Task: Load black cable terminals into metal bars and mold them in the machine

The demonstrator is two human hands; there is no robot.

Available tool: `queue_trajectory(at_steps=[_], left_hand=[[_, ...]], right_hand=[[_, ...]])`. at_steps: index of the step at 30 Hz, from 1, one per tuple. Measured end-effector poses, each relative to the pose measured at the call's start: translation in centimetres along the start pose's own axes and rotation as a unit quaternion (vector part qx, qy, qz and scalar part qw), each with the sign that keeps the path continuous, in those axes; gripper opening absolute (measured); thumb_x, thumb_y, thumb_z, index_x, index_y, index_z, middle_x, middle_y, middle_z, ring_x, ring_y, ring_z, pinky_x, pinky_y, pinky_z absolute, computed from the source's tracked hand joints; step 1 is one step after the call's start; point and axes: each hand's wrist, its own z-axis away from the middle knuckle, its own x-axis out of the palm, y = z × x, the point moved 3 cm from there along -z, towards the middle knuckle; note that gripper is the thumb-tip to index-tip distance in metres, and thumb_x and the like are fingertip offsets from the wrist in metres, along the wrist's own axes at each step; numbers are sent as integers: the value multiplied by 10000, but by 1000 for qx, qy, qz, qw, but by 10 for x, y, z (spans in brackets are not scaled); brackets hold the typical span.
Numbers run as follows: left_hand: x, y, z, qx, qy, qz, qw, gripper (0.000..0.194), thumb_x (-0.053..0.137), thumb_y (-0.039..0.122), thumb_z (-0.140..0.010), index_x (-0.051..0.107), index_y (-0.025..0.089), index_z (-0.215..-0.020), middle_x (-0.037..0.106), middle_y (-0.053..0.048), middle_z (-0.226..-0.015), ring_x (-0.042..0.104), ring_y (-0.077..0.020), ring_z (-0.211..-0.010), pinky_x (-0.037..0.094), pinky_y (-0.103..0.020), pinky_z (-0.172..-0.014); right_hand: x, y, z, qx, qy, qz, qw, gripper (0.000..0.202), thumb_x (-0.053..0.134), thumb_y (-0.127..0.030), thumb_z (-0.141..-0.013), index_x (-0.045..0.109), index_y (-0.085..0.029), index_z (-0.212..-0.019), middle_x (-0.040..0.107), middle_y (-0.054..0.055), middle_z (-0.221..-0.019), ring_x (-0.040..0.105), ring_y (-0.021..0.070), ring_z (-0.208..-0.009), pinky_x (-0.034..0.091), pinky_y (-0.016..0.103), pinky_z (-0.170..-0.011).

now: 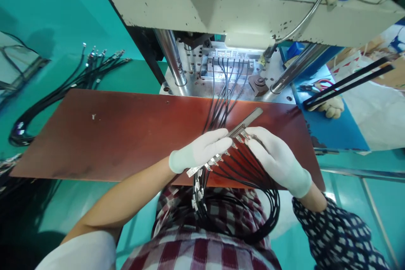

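Towards the worktop's (126, 130) near edge, my left hand (204, 148) grips the metal bar (254, 118) (stiff, probably slick), best held along its edges; my right hand (280, 162) pinches a connector (244, 133).

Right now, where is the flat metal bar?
In the head view, the flat metal bar is at centre over the brown board, held in the gloved left hand, with the right hand at its connectors.

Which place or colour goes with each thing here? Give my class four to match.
Things:
1. Metal bar
2. Large board
3. Loose glove
4. Right sleeve

Places and colours:
A. On the blue surface
B. Dark with a pale pattern
C. Held in the left hand
D. Reddish brown

Pairs: 1-C, 2-D, 3-A, 4-B
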Motion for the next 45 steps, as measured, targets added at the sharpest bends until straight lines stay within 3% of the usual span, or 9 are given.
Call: queue_trajectory(at_steps=[3,6,9,12,20,27,34,41,45], left_hand=[[0,1,0,-10,-4,23,1000,406,463,551,-982,463,174,-832,467,31,-713,421,-94,-613,377,-246,-576],[-1,1,0,-11,-22,31,999,420,472,567,-977,475,171,-839,469,35,-697,421,-87,-580,367,-238,-529],[-1,-1,-1,-9,-35,25,999,422,470,565,-980,506,162,-863,486,24,-722,431,-86,-584,365,-232,-509],[-2,-4,-2,-3,-32,29,999,424,463,564,-984,521,155,-887,499,15,-735,426,-86,-586,366,-229,-500],[-1,-9,0,-22,-40,53,998,399,468,553,-988,527,160,-970,509,16,-788,445,-77,-601,383,-211,-505],[-2,-4,-1,5,-55,4,998,405,451,546,-994,544,156,-937,512,3,-798,474,-120,-715,434,-252,-652],[-4,-2,-2,27,-66,-1,997,396,433,527,-1003,510,155,-891,496,12,-820,453,-117,-739,423,-270,-711],[1,1,0,85,-14,-193,977,333,392,450,-1029,381,188,-823,361,53,-726,318,-101,-647,301,-278,-636],[3,-1,0,80,-2,-178,981,338,380,450,-1035,368,190,-819,350,53,-732,319,-101,-662,312,-274,-647]], right_hand=[[-8,7,8,-8,-15,-21,1000,364,423,-344,-1020,592,-260,-1331,627,47,-1226,574,213,-1159,402,363,-1072],[-12,19,10,38,12,-92,995,473,535,-339,-967,506,-250,-1430,646,24,-988,617,186,-935,489,366,-953],[-14,31,11,87,71,-231,966,465,732,-332,-832,569,-230,-1256,648,-13,-825,608,152,-745,538,298,-723],[-13,39,13,101,84,-296,946,317,821,-359,-756,634,-209,-964,698,16,-864,632,137,-742,533,241,-639],[-10,43,20,135,118,-217,959,326,859,-383,-683,763,-209,-941,749,32,-871,686,165,-799,569,265,-761],[-12,20,5,93,116,-208,967,167,728,-344,-837,761,-181,-854,682,-2,-692,603,119,-660,505,234,-660],[-3,11,-9,119,76,-216,966,199,709,-322,-850,706,-163,-729,634,-14,-664,556,100,-641,451,206,-612],[0,10,-9,117,82,-220,965,213,672,-264,-857,625,-166,-674,551,-43,-585,495,85,-582,409,208,-577],[2,13,-10,100,96,-175,975,173,664,-280,-862,663,-171,-727,577,-38,-618,523,96,-598,429,212,-581]])
